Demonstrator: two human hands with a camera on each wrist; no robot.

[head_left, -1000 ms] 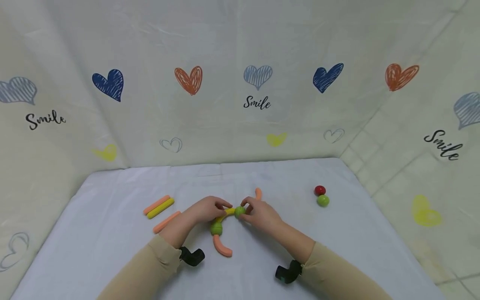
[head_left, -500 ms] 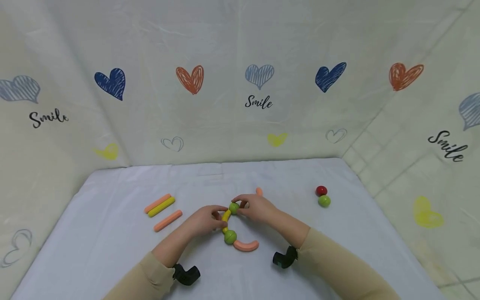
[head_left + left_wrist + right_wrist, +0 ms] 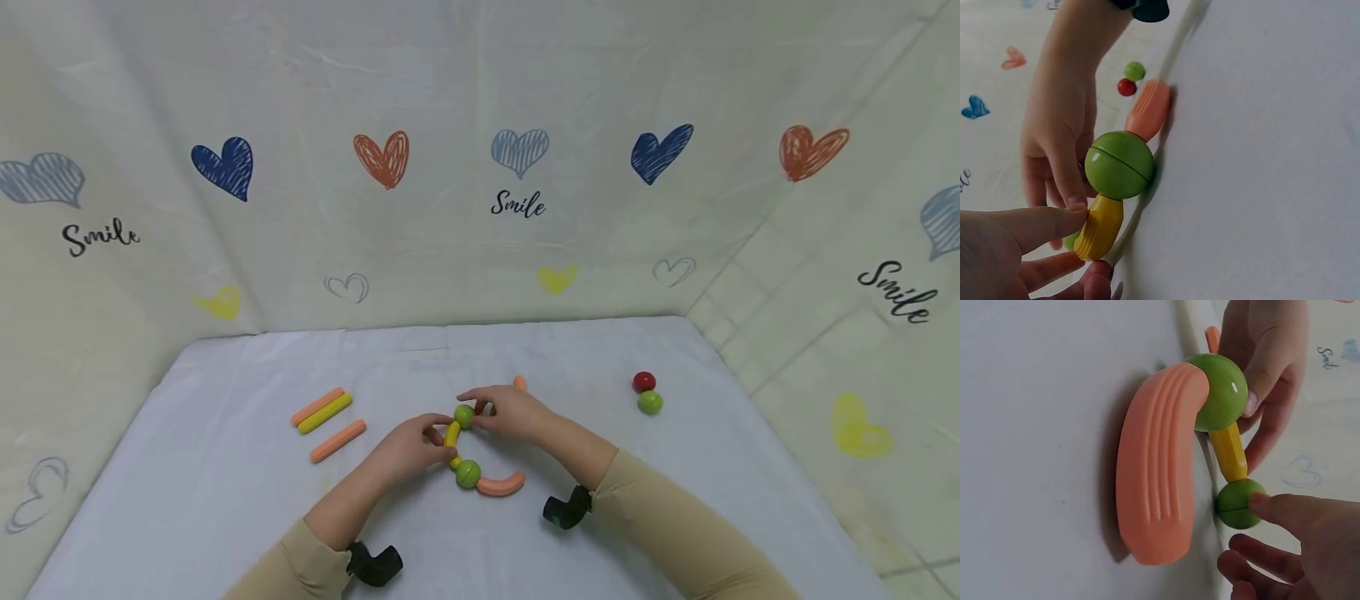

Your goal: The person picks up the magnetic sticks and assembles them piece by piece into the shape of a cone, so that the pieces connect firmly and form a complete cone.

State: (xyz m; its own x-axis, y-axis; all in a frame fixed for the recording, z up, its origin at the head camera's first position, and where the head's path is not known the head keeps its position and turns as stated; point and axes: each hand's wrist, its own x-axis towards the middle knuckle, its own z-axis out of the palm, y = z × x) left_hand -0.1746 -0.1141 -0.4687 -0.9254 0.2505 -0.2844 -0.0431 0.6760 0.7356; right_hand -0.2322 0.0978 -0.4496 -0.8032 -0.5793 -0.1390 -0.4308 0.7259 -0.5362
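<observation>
In the head view a toy chain runs in an arc: a green ball [image 3: 464, 416], a yellow curved stick [image 3: 452, 442], a second green ball [image 3: 468, 473] and a salmon curved stick [image 3: 500, 484]. My left hand [image 3: 408, 447] pinches the yellow stick between thumb and fingers. At the upper ball is my right hand [image 3: 510, 413], its thumb touching the ball and its index finger reaching past the far side. The right wrist view shows that thumb on the ball [image 3: 1240, 504], with the other fingers bent close below.
Straight sticks lie at the left: salmon [image 3: 318, 407] and yellow [image 3: 326, 413] side by side, another salmon one [image 3: 338, 442] nearer. A red ball [image 3: 643, 382] and a green ball [image 3: 650, 402] sit at the right. One more salmon piece [image 3: 521, 382] pokes out behind my right hand.
The chain has turned, so the salmon curved stick swung from pointing toward me to pointing right. My right hand shifted left with the upper ball; my left hand came slightly nearer me.
</observation>
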